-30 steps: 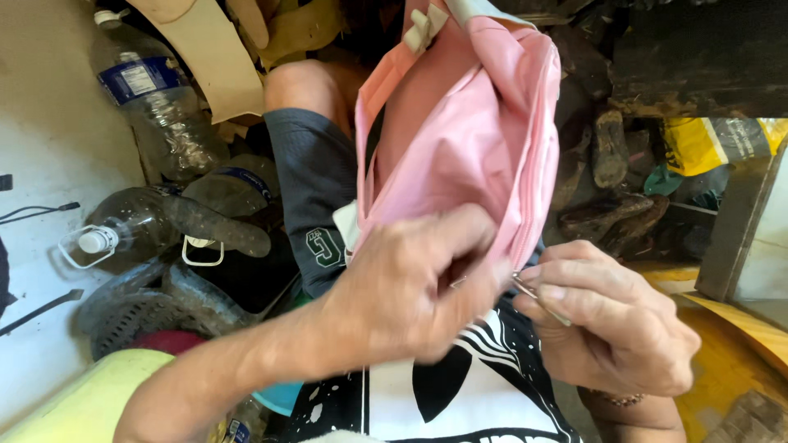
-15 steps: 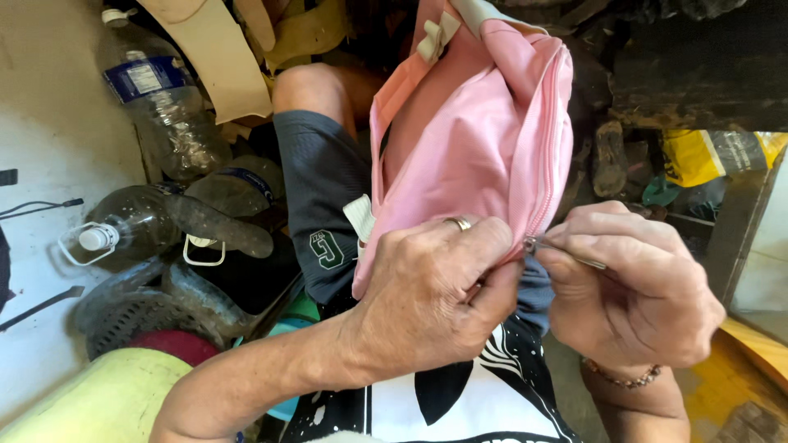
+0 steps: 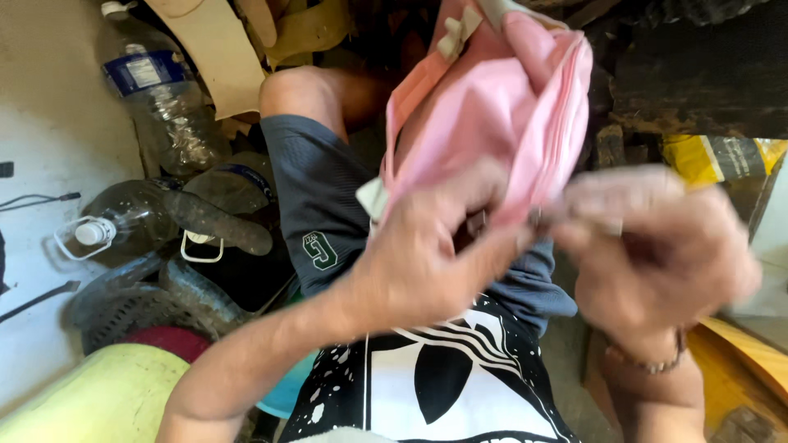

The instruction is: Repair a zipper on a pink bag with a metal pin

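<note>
Two hands at frame centre, both on a pink bag [image 3: 492, 123] held over the lap; left hand [image 3: 427, 262] pinches the bag's lower edge, fingers pressed together on the fabric; right hand [image 3: 657, 246], blurred, is closed at the same edge, whether it pinches anything I cannot tell; step judged as fine work at the seam, best done with fabric held taut and the left grip steady. Left of frame: plastic bottles [image 3: 156, 107]; sandal [image 3: 217, 221]; basket [image 3: 123, 303].
</note>
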